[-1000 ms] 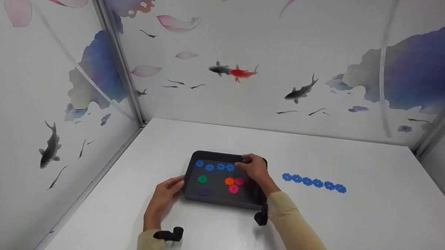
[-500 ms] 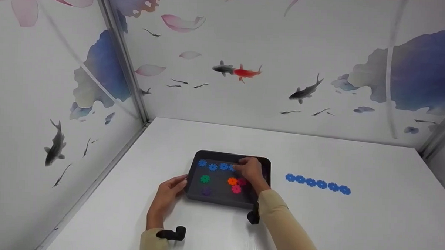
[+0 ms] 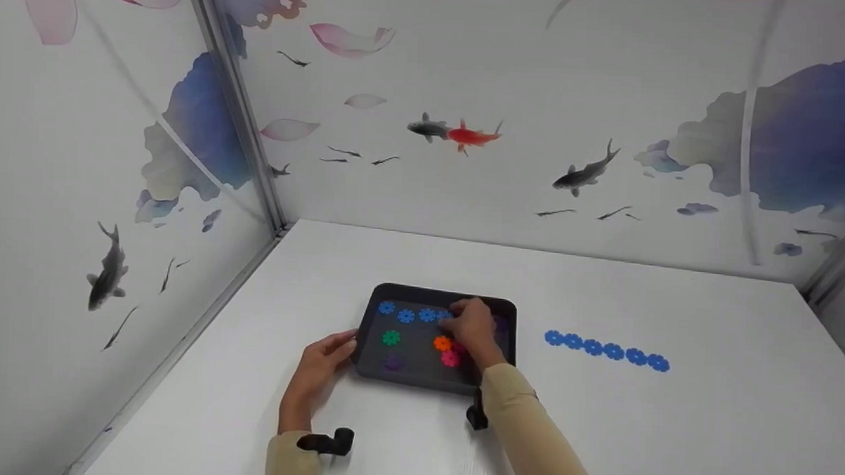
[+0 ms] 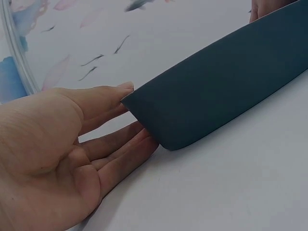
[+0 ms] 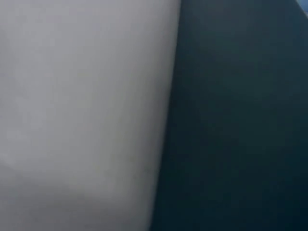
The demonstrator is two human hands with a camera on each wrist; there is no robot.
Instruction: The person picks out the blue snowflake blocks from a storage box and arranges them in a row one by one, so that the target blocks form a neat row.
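Note:
A dark tray (image 3: pixel 417 384) holds flower-shaped interlocking discs. Along its far side runs a row of blue ones, including a blue disc (image 3: pixel 406 316). My right hand (image 3: pixel 477 329) reaches into the tray and pinches the row's rightmost blue disc (image 3: pixel 444 314), partly hidden by the fingers. Nearer lie an orange disc (image 3: pixel 443 344), a pink disc (image 3: pixel 450 358), a green disc (image 3: pixel 390 337) and a purple disc (image 3: pixel 393 363). My left hand (image 4: pixel 57 144) touches the tray's left end with extended fingers, tips against its wall. The right wrist view shows only the tray wall (image 5: pixel 236 115) and white tabletop.
On the white table (image 3: pixel 669 429), right of the tray, several blue discs form a line (image 3: pixel 614 352). White panels printed with fish (image 3: pixel 583 177) and petals enclose the table at the back and sides.
My right hand has shifted from the tray's far right part leftward and nearer, its fingertips coming onto the rightmost blue disc. The left hand stays at the tray's left end.

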